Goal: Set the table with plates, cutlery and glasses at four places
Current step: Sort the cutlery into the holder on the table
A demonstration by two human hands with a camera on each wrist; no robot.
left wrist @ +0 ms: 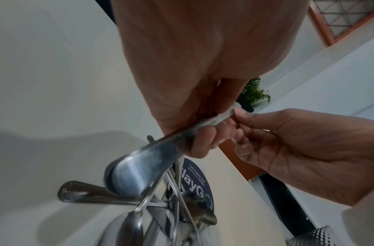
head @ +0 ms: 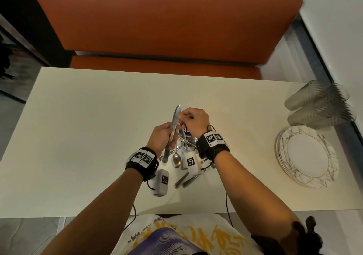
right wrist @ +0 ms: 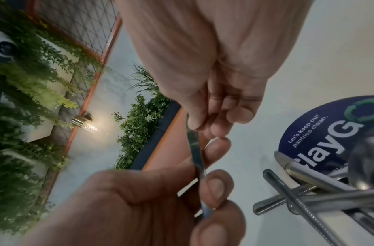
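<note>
Two hands share one knife: left hand grips the handle, right hand pinches the blade. Plates and glasses sit at the table's right edge.

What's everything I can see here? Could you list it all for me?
knife: one, silver, held upright above the cutlery pile by both hands
cutlery pile: several pieces, silver, table centre, partly over the sticker
sticker: one, dark blue, round, flat on the table
glasses: at least four, clear ribbed, lying at the table's right edge
plates: a stack, white with gold lines, below the glasses
table: one, cream
bench: one, orange, beyond the table
left hand: grips the knife's handle
right hand: fingers pinch the blade
</note>
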